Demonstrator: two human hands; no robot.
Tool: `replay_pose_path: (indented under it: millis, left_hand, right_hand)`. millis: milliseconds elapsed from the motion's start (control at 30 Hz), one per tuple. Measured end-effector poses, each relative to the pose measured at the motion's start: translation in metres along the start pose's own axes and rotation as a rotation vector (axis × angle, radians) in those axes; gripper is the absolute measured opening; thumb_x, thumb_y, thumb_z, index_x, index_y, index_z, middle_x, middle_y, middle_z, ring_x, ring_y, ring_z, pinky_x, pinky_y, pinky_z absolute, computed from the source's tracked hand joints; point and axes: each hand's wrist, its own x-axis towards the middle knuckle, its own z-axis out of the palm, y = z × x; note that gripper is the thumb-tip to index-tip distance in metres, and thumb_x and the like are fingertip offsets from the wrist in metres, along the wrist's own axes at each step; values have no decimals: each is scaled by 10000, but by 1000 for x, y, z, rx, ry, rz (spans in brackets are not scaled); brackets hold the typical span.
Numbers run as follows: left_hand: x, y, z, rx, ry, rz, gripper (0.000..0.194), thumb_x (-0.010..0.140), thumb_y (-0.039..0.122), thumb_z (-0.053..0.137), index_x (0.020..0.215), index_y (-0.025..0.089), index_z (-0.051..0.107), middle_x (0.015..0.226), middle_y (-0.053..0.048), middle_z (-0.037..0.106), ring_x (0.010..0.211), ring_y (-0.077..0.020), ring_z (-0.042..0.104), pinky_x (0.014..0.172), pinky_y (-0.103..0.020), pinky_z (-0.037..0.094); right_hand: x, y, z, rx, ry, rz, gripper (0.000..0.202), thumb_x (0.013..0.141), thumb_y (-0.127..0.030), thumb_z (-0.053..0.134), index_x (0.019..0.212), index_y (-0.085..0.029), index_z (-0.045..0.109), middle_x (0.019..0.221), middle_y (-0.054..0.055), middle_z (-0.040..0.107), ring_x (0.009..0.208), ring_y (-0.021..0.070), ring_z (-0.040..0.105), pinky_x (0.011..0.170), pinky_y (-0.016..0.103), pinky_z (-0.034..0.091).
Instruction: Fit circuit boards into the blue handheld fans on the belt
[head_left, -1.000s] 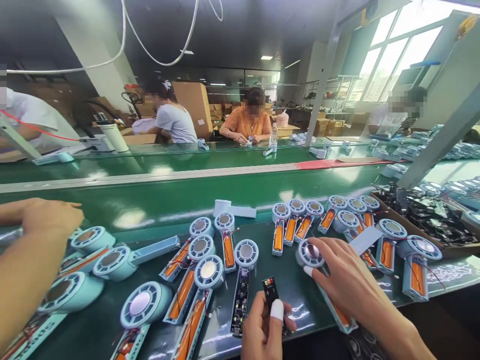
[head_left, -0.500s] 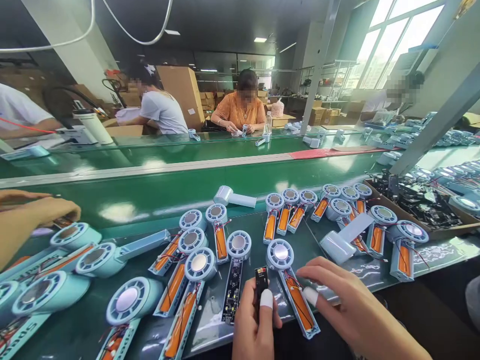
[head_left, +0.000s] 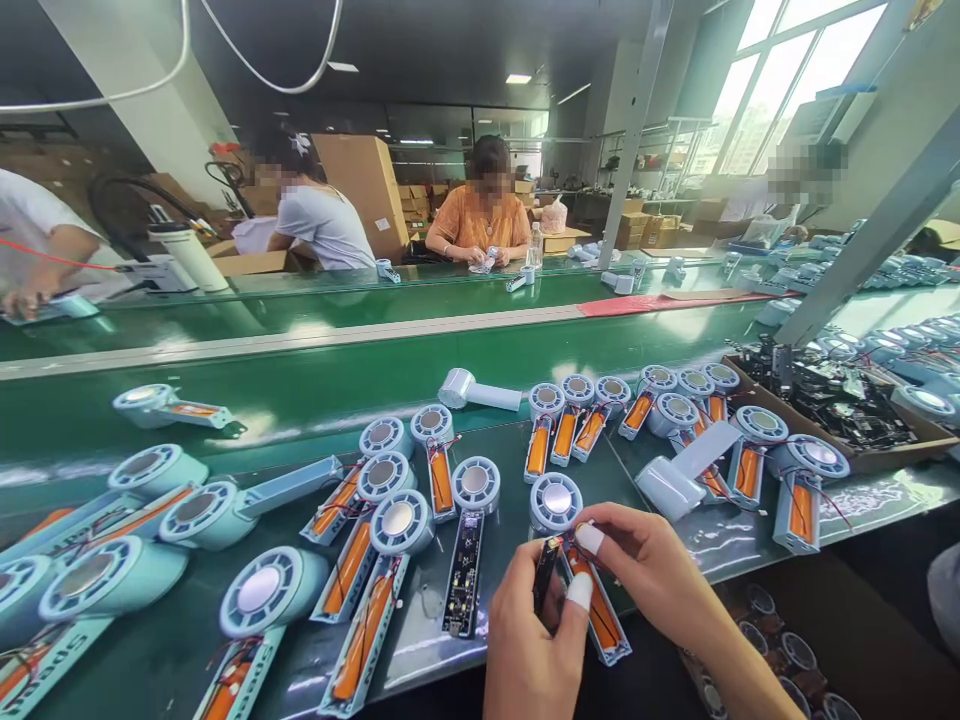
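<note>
My left hand (head_left: 529, 625) grips a small black circuit board (head_left: 546, 572), tilted on its edge, between thumb and fingers. Close by, my right hand (head_left: 645, 555) pinches thin wires (head_left: 571, 538) at the top of the board; the wire ends are partly hidden by my fingertips. White covers wrap both thumbs and the fingers meet over a light-blue handheld fan (head_left: 556, 502). In its opened handle lies an orange battery (head_left: 604, 618). Left of my hands, another fan (head_left: 475, 484) has a black circuit board (head_left: 463, 585) set in its handle.
Several opened fans with orange batteries spread left and right over the bench. A carton of black circuit boards (head_left: 832, 400) stands at the right. Behind runs a green conveyor (head_left: 360, 365) carrying a fan (head_left: 169, 405). Co-workers sit beyond it; a metal post (head_left: 870, 220) slants at right.
My right hand has moved left to the board and now pinches wires. My left hand has turned the board. At far left, another person's hand has withdrawn, and a fan lies on the conveyor.
</note>
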Motion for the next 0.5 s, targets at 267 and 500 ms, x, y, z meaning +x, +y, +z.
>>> replay_pose_path:
  millis: [267,500]
  left_hand:
    - [12,-5,-3,-107,12,2,221,884,403,618,831,209,708,767,-18,658,754,-205,602,714,-281,445]
    - [12,-5,-11,-335,-118,-214,469,787,622,691,767,155,663,526,70,425,538,-110,348,528,-226,285]
  right_hand:
    - [-17,-17,-3,-313,165,-265,184,968,-247,504,1030,-209,674,950,60,718,773,174,655,691,270,553]
    - [-19,-18,10,-518,-24,-510,351,936,-56,476,1190,-244,629,1129,54,714,998,205,661,857,328,564]
